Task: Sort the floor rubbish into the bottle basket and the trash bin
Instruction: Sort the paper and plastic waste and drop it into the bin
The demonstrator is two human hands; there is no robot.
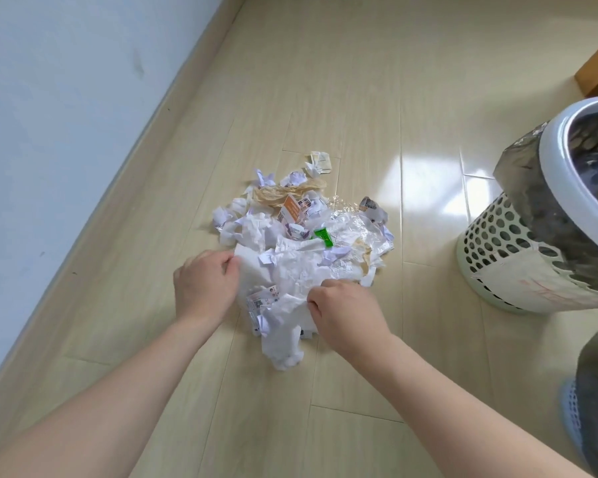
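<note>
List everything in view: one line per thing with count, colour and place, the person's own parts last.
paper pile: one heap, mostly white crumpled sheets, on the floor at centre
orange carton: one, orange and white, in the far part of the pile
green piece: one, bright green, mid-pile
brown wrapper: one, tan, far edge of the pile
trash bin: one, pale perforated with a grey rim and dark liner, at right
floor: light wood planks
wall: pale blue-white, at left
left hand: one, grips the white paper's left edge
right hand: one, pinches the white paper's near edge
</note>
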